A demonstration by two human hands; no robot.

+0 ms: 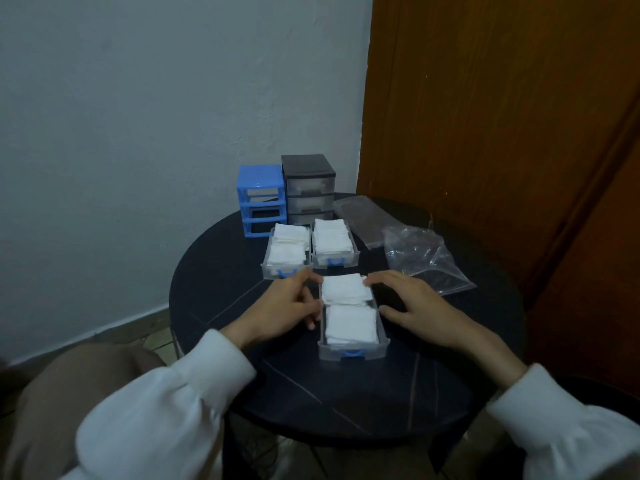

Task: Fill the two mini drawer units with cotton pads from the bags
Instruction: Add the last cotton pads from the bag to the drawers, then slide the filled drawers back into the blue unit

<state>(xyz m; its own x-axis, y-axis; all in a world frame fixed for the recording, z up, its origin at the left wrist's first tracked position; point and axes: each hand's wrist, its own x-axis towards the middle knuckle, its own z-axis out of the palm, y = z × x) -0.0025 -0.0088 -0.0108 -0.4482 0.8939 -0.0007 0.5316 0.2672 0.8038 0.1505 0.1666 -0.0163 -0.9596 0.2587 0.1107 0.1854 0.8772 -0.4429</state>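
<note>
Left sleeve (166, 403), white, is seen entering from 7 o'clock, forearm angled toward table centre. Left hand (280, 306) is held knuckles-up at the left wall of the near drawer (353, 351); fingers are curled inward, tips pressed vs. the left edge of the far pad stack (346, 289), thumb side toward 12. Whether the stack is pinched or only touched can't be told.

At 11 o'clock on the round dark table (214, 296) the blue unit (261, 199) is stood w/ all 3 slots vacant. Two clear drawers, blue handles, are set side by side just in front of it: left drawer (284, 252) and right drawer (334, 242), both packed w/ white pads. The grey unit (307, 187) is placed at 12, touching the blue one, its drawers in.

Near drawer is sat at centre, handle toward 6; a near pad stack (351, 323) lies inside, the far stack is raised above the rim at its 12 end.

Right hand (412, 303) is laid at the drawer's right wall, fingers spread & lightly bent, index tip touching the far stack's right corner, thumb near the wall; nothing is gripped. Right sleeve (561, 420) comes in from 5.

Two clear bags are seen at 1–2 o'clock: flat bag (360, 216), crumpled bag (422, 258).
</note>
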